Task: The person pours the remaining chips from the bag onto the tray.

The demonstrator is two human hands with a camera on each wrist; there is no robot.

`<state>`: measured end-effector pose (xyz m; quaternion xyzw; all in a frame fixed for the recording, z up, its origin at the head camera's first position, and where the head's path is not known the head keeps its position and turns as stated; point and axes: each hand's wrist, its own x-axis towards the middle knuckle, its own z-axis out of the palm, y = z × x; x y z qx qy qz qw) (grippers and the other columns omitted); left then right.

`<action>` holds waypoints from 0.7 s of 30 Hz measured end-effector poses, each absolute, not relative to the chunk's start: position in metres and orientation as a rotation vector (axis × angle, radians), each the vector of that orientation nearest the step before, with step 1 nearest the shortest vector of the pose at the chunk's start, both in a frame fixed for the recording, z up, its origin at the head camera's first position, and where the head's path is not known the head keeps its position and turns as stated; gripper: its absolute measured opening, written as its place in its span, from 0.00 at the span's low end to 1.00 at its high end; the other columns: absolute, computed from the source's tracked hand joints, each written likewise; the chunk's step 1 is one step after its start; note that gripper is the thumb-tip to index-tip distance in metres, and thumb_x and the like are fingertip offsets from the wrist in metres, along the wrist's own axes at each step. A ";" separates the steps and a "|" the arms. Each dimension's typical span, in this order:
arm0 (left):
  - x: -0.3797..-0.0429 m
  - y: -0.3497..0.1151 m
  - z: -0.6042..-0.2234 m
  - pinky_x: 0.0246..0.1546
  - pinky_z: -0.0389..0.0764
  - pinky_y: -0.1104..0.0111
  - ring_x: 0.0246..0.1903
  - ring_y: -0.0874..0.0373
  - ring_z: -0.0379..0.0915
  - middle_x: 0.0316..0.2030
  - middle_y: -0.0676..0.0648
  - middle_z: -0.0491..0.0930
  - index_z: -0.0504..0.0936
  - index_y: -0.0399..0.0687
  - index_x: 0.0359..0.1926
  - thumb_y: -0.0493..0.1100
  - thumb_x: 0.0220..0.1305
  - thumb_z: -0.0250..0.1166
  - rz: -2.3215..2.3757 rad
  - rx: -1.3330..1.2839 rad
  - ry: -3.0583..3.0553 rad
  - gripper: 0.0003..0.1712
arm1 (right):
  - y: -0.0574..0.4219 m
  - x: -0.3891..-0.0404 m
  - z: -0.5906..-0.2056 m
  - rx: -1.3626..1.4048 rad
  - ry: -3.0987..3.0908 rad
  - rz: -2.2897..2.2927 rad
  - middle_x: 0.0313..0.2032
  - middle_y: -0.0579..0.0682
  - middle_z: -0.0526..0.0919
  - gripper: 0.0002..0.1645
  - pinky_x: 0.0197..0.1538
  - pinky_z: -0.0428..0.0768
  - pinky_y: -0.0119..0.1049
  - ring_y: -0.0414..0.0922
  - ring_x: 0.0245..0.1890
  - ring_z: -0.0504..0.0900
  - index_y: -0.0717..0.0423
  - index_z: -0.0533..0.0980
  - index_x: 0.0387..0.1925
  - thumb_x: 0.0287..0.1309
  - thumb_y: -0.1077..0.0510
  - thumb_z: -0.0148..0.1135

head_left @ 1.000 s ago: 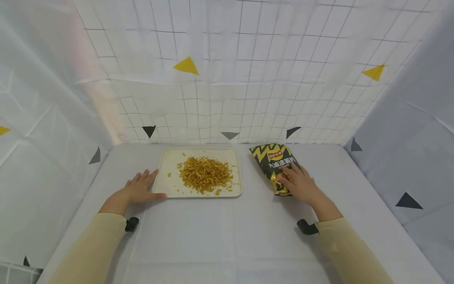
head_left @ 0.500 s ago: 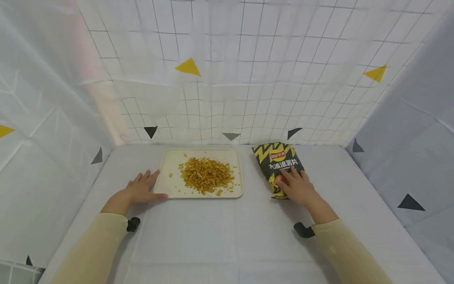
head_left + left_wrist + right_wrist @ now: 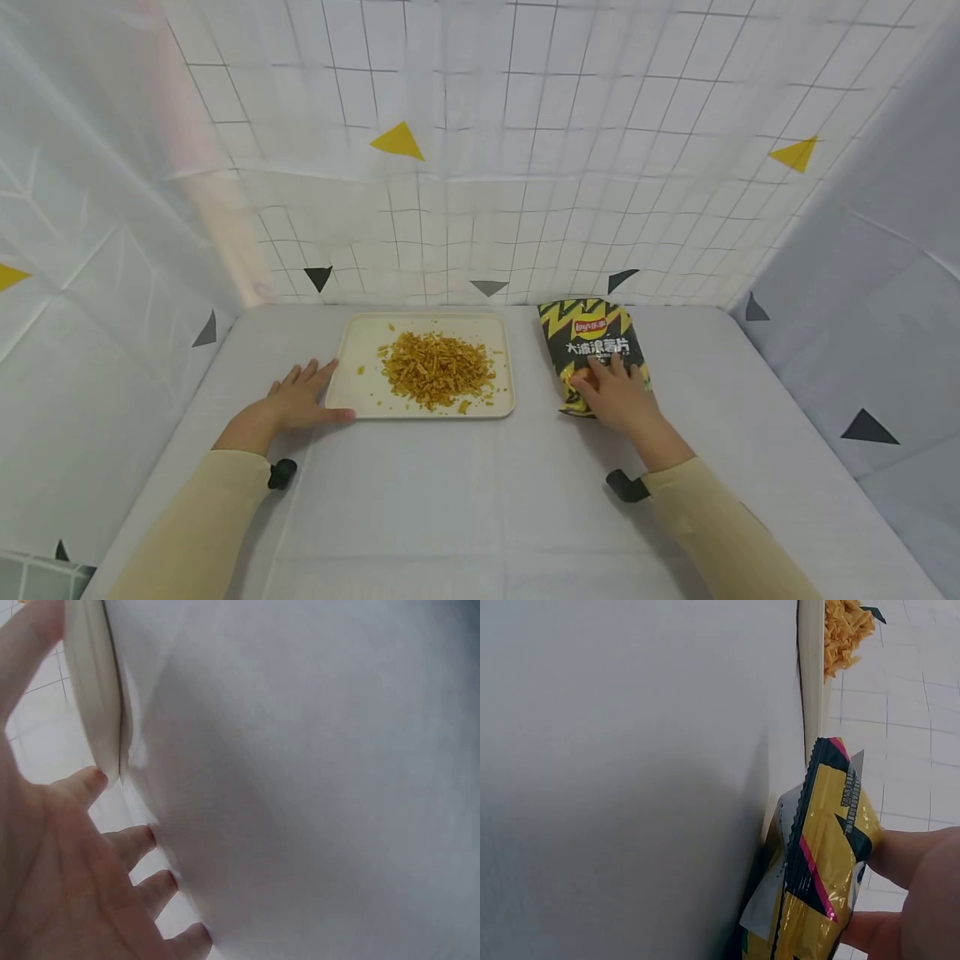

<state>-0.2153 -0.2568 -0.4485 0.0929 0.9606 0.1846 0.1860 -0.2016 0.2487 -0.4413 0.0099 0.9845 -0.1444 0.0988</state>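
A cream rectangular tray (image 3: 352, 390) lies on the table with a heap of broken yellow chips (image 3: 437, 368) in it. My left hand (image 3: 296, 400) is at its left end, fingers spread, with thumb and index finger touching the tray's rim (image 3: 94, 682). To the right lies a black-and-yellow Lay's chip bag (image 3: 592, 327), nearly upright to my view. On the bag's lower part rests my right hand (image 3: 622, 398), fingers spread over the front. In the right wrist view the bag's crimped end (image 3: 814, 855) faces the camera; much of the right hand is out of frame.
A white cloth covers the table (image 3: 420, 492). White sheeting with grid lines and coloured triangles forms a back wall (image 3: 480, 200), and side walls stand left and right. A strip of tabletop separates the tray and the bag.
My right hand has shifted a little left with the bag under it. The bag has turned from a slant to almost straight. The left hand and tray have stayed in place.
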 end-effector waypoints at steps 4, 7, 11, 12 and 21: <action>-0.215 -0.257 -0.449 0.65 0.37 0.27 0.72 0.22 0.28 0.75 0.23 0.36 0.43 0.39 0.79 0.75 0.55 0.64 0.515 0.265 2.705 0.68 | 0.245 -0.202 -0.441 0.038 2.901 -0.411 0.75 0.74 0.41 0.49 0.62 0.54 0.78 0.79 0.71 0.40 0.57 0.52 0.78 0.72 0.27 0.35; -0.216 -0.257 -0.449 0.65 0.37 0.27 0.72 0.21 0.28 0.75 0.23 0.36 0.43 0.39 0.79 0.75 0.55 0.64 0.513 0.269 2.706 0.68 | 0.242 -0.203 -0.442 0.038 2.899 -0.405 0.75 0.74 0.41 0.49 0.61 0.55 0.79 0.79 0.71 0.41 0.57 0.52 0.78 0.72 0.27 0.35; -0.215 -0.257 -0.448 0.65 0.37 0.27 0.72 0.21 0.28 0.75 0.23 0.36 0.43 0.39 0.79 0.75 0.56 0.65 0.519 0.267 2.702 0.68 | 0.238 -0.203 -0.443 0.052 2.899 -0.377 0.75 0.74 0.41 0.50 0.59 0.57 0.79 0.80 0.71 0.41 0.57 0.52 0.78 0.71 0.27 0.36; -0.215 -0.257 -0.448 0.65 0.37 0.27 0.72 0.21 0.28 0.75 0.23 0.36 0.43 0.39 0.79 0.75 0.56 0.65 0.519 0.268 2.702 0.68 | 0.237 -0.203 -0.443 0.056 2.898 -0.369 0.75 0.74 0.41 0.50 0.59 0.58 0.79 0.80 0.71 0.41 0.57 0.52 0.78 0.71 0.27 0.36; -0.215 -0.258 -0.449 0.65 0.37 0.27 0.72 0.21 0.28 0.75 0.23 0.36 0.43 0.39 0.79 0.75 0.55 0.65 0.517 0.270 2.701 0.68 | 0.228 -0.204 -0.444 0.088 2.890 -0.353 0.75 0.73 0.41 0.50 0.57 0.58 0.81 0.79 0.71 0.41 0.55 0.52 0.78 0.71 0.26 0.37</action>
